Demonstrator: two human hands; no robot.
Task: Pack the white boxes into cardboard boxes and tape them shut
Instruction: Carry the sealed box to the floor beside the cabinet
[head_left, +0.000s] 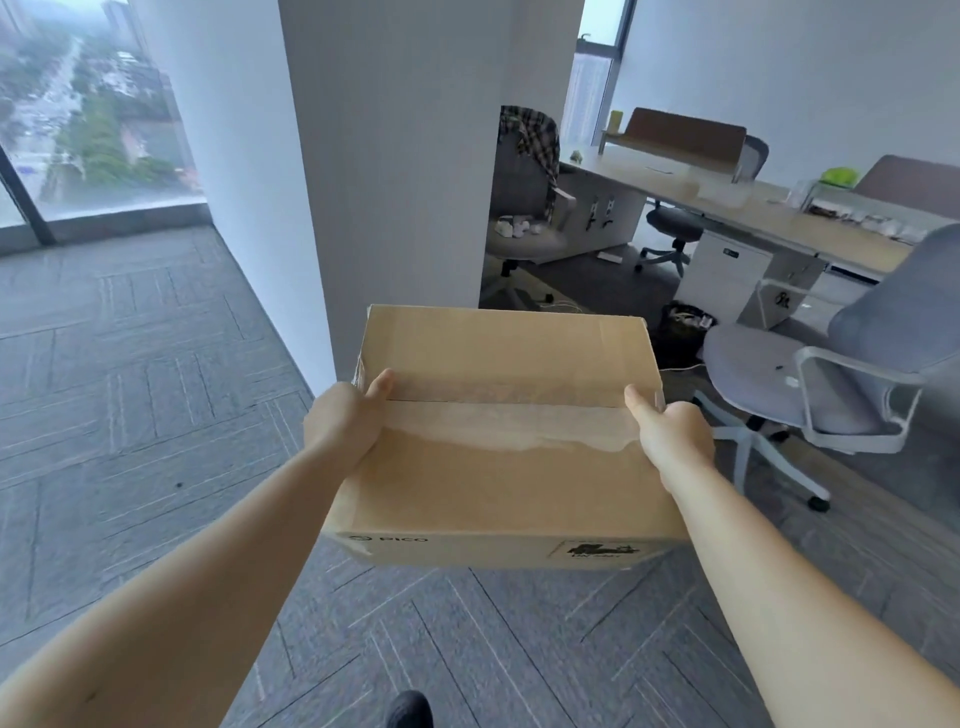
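The box (498, 436) is carried at chest height over the floor (130, 415), flaps closed and taped along the seam. The left hand (345, 423) and right hand (672, 434) clamp its 2 ends, fingers hidden beneath. Packing looks done; next it needs setting down somewhere.

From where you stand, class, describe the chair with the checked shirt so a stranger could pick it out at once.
Start at the wide white pillar behind the cardboard box. Just right of it, at the near end of the long desk, stands a grey chair. Unlike the other chairs, it has a checked shirt draped over its back and small white things on its seat.
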